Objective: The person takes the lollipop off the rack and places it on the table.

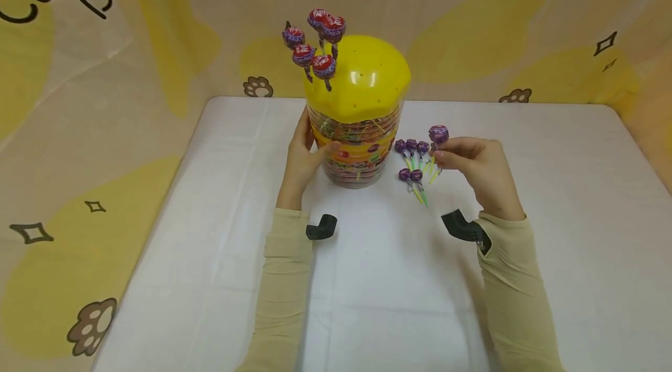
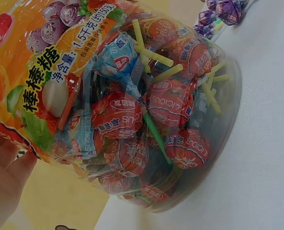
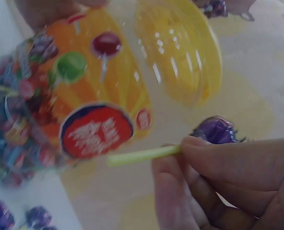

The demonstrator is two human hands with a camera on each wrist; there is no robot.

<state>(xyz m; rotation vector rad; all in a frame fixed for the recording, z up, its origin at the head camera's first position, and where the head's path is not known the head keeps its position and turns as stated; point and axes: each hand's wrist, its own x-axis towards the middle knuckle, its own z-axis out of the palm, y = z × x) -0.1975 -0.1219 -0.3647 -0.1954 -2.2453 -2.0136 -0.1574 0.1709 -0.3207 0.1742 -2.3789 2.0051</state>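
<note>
A clear plastic jar [image 1: 357, 175] full of wrapped lollipops stands upright on the table under a yellow dome lid [image 1: 370, 77] dotted with small holes. Several purple-and-red lollipops [image 1: 324, 67] stick up out of the lid's left side. My left hand [image 1: 304, 156] holds the jar's left side, thumb across the front; in the left wrist view part of that hand shows beside the printed label [image 2: 41, 72]. Between thumb and fingers, my right hand [image 1: 480, 171] pinches a purple lollipop [image 1: 438, 134], to the right of the jar. Its yellow-green stick [image 3: 144, 155] points out toward the jar in the right wrist view.
Several loose purple lollipops [image 1: 416, 176] with yellow and green sticks lie close to the jar's right side, below my right hand. A white cloth covers the table [image 1: 367, 302]. Behind it hangs a patterned yellow and beige backdrop [image 1: 472, 28].
</note>
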